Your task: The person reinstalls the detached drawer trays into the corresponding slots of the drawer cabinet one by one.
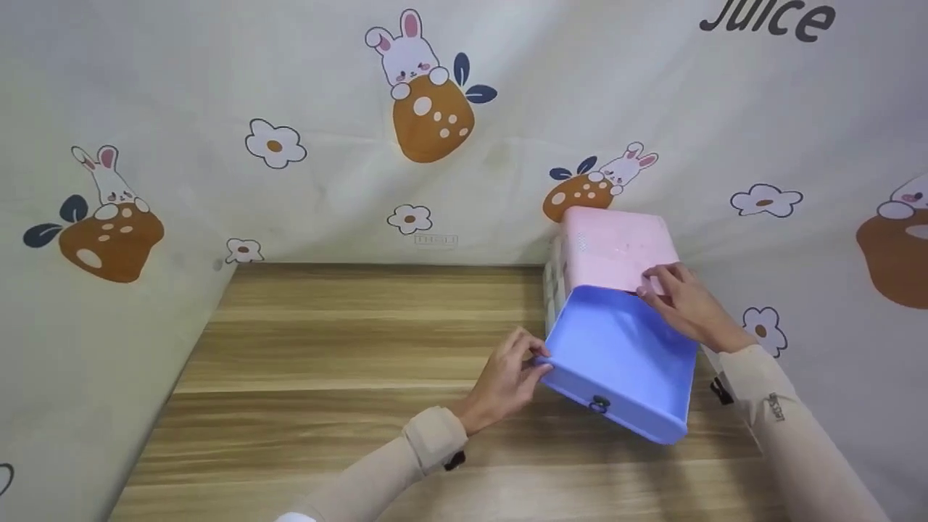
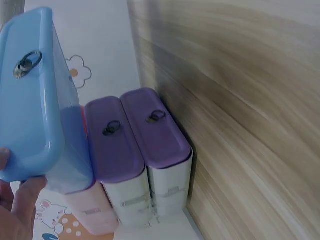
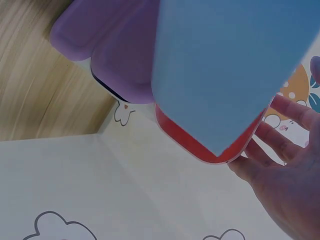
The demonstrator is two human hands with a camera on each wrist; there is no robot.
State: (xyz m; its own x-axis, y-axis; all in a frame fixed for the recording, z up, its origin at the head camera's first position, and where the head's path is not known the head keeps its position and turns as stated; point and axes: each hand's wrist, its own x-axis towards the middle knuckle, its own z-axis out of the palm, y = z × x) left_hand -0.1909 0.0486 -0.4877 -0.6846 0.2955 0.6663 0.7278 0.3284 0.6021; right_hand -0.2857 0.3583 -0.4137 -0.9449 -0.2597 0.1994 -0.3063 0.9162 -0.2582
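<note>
A blue drawer (image 1: 623,348) with a ring pull (image 1: 599,404) is drawn far out of the top pink casing (image 1: 616,246) of a small drawer unit, its front angled and tipped down. My left hand (image 1: 507,380) pinches the drawer's front left corner between thumb and fingers. At the casing's front edge, my right hand (image 1: 685,304) touches the top with its fingertips. Spread, loosely bent fingers (image 3: 280,140) lie along the casing in the right wrist view, beside its red-looking opening (image 3: 200,145).
Below the pink casing, two purple drawers (image 2: 117,140) with ring pulls sit in pale casings. The unit stands on a wood-grain tabletop (image 1: 348,362), against a printed cloth backdrop (image 1: 326,196) that also rises on both sides.
</note>
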